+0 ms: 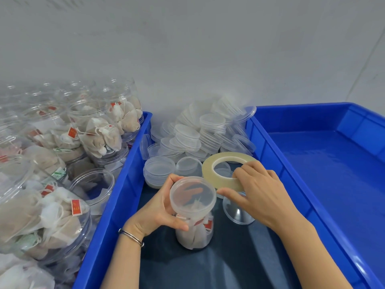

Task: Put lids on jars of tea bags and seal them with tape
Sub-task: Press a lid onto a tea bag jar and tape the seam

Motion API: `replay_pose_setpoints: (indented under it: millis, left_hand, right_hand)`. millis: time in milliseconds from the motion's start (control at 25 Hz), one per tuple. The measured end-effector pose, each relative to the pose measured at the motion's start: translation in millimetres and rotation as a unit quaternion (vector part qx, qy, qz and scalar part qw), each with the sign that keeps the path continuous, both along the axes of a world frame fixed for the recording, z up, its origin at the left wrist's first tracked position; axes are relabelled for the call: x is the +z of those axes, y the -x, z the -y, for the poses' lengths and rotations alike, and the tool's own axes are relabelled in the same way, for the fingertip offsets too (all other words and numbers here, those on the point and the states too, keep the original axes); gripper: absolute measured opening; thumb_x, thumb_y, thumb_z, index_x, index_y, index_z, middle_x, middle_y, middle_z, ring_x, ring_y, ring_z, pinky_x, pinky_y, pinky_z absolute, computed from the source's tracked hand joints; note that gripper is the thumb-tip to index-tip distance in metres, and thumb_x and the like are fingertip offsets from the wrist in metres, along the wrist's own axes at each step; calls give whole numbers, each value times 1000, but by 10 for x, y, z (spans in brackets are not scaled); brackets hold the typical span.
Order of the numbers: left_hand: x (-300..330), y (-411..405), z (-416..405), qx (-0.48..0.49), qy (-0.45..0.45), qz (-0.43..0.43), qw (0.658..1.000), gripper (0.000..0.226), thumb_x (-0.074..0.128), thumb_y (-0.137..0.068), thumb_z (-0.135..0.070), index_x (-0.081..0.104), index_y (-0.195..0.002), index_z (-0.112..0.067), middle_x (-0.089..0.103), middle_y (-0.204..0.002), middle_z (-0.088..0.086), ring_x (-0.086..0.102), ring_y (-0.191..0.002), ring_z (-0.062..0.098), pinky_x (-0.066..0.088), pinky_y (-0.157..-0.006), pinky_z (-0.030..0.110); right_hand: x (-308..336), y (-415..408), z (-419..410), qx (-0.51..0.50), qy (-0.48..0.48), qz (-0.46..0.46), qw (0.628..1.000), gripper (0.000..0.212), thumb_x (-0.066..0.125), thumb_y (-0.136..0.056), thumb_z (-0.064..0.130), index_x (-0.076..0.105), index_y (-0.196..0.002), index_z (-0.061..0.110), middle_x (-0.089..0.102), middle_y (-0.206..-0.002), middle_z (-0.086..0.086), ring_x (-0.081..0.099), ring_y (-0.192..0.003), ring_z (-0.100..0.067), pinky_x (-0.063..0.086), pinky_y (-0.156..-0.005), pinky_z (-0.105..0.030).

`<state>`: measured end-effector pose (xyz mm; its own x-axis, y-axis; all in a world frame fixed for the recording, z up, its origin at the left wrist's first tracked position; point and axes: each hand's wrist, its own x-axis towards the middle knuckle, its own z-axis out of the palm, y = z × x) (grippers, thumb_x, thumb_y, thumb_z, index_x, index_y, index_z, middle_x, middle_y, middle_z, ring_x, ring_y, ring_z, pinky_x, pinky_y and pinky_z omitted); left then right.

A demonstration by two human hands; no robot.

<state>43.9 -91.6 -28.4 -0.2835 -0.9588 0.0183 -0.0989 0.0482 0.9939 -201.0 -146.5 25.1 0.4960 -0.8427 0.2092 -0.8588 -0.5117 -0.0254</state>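
A clear jar of tea bags (194, 232) stands upright on the dark surface in front of me, with a translucent lid (192, 196) on its top. My left hand (158, 209) grips the jar just under the lid, thumb across the front. My right hand (258, 190) holds a large roll of clear tape (224, 170) beside the lid's right edge, thumb stretched toward the lid. Whether a tape end touches the lid I cannot tell.
A heap of loose lids (198, 134) lies behind the jar. One lid (237, 213) lies under my right hand. A blue bin (129, 163) at left holds several open jars of tea bags (100, 130). An empty blue tray (333, 174) sits at right.
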Motion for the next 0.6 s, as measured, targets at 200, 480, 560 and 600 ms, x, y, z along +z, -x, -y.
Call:
replay_pose_setpoints:
  millis: [200,480,560,600]
  left_hand:
    - [1,5,-125,74,3,15,997,97,90,-63,-16,39,-138,-51,45,-141,-18,41,-133,1,47,-100,26]
    - [-65,706,-364,246,73,25,966,125,95,-42,-27,17,-138,-42,41,-135,-28,43,-120,-15,41,-92,6]
    - [-123,869,-344,362,105,-7,926,108,95,-39,-26,32,-126,-37,48,-123,-25,50,-111,-13,46,-84,8]
    - [-128,862,-318,392,109,-20,913,100,95,-39,-30,37,-121,-35,53,-118,-24,52,-110,-11,48,-86,13]
  right_hand:
    - [-39,9,-62,3,-23,26,999,50,4,-87,64,36,-85,25,44,-93,13,34,-99,-11,37,-83,-31]
    - [-43,-39,-133,18,-33,30,999,35,16,-94,53,36,-91,25,37,-93,12,33,-93,-12,41,-76,-30]
    - [-40,-25,-146,40,-39,52,997,39,18,-93,58,41,-96,26,39,-91,14,36,-91,-11,43,-69,-28]
    - [-28,3,-144,51,-35,66,996,41,20,-93,60,44,-97,28,40,-89,14,38,-89,-10,43,-67,-27]
